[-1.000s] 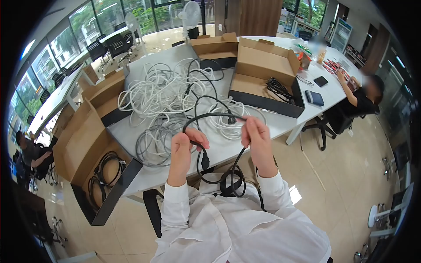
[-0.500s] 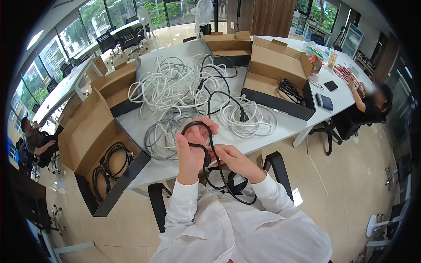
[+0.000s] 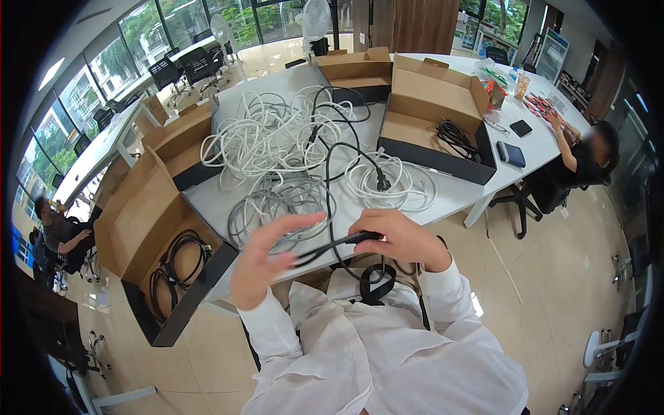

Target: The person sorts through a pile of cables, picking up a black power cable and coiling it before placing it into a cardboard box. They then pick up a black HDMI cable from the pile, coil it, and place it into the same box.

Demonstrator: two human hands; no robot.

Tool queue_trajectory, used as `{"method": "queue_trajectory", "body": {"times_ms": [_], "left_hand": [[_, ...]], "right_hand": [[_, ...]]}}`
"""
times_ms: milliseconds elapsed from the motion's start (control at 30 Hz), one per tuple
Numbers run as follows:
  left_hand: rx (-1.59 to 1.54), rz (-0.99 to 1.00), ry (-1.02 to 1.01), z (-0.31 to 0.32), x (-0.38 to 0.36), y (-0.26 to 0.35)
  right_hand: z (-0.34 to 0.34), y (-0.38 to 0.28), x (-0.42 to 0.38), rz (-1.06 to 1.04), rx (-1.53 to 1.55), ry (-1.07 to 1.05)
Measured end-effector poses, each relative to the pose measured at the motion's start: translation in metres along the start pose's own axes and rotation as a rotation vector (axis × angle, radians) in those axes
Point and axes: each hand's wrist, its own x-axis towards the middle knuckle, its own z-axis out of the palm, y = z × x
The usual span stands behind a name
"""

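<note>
In the head view, my right hand [image 3: 404, 238] is closed around the connector end of a black power cable [image 3: 330, 245], just in front of the table edge. Dark strands run from the connector [image 3: 363, 236] across to the thumb of my left hand [image 3: 261, 263]. That hand is slightly blurred, its thumb and fingers spread apart. Part of the black cable hangs in a loop over my lap, and another length reaches up onto the table, where a plug [image 3: 383, 181] rests on a coil of white cable [image 3: 408, 190]. Grey coiled cable [image 3: 242, 214] lies beyond my left hand.
A tangled heap of white cables [image 3: 270, 135] covers the table's middle. Open cardboard boxes stand around it; the left box [image 3: 131, 228] and right box [image 3: 429, 128] contain black cables. A person [image 3: 588, 155] sits at the right, near a phone [image 3: 521, 128] and a wallet [image 3: 510, 153].
My left hand has moved left and spread its fingers, and the cable loop around it is gone. My right hand has risen slightly, with the connector now showing in its fingers.
</note>
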Motion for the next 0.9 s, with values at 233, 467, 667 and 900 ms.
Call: {"method": "queue_trajectory", "body": {"times_ms": [233, 467, 667, 900], "left_hand": [[0.368, -0.231, -0.194, 0.05, 0.017, -0.024], [-0.217, -0.343, -0.134, 0.041, 0.02, -0.052], [-0.42, -0.301, -0.017, 0.036, 0.025, -0.051], [-0.733, -0.219, 0.131, 0.059, 0.026, -0.066]], "right_hand": [[-0.008, -0.016, 0.013, 0.044, -0.012, 0.072], [-0.006, 0.033, -0.005, 0.053, 0.497, 0.332], [0.009, 0.048, -0.016, 0.355, 0.222, 0.29], [0.039, 0.021, 0.005, 0.375, 0.817, 0.588]]}}
